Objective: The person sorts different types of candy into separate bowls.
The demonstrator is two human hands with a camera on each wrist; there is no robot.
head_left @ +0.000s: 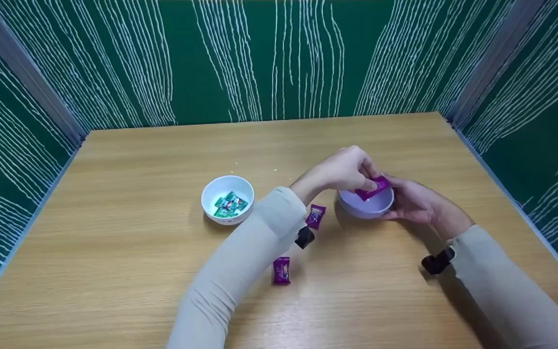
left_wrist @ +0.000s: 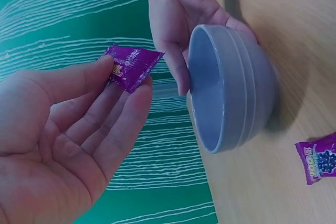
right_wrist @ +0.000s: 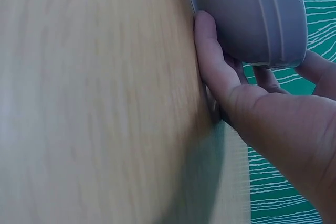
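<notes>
My left hand [head_left: 344, 169] pinches a purple-wrapped candy [left_wrist: 131, 67] between thumb and fingertips. The candy is over the mouth of a lavender bowl [head_left: 365, 211], and the left wrist view shows it apart from the rim. My right hand [head_left: 414, 201] holds that bowl from its right side, fingers and thumb around the outer wall, as the right wrist view [right_wrist: 278, 114] also shows. The bowl stands on the table. Another purple candy [head_left: 316, 216] lies left of the bowl, close to my left sleeve. How much the lavender bowl contains is hidden.
A white bowl [head_left: 207, 203] with several green-wrapped candies [head_left: 230, 204] stands left of my left forearm. Nearer the front, a purple candy [head_left: 281, 270] lies on the wooden table [head_left: 114, 232]. Green, white-streaked panels [head_left: 201, 63] border the table's back and sides.
</notes>
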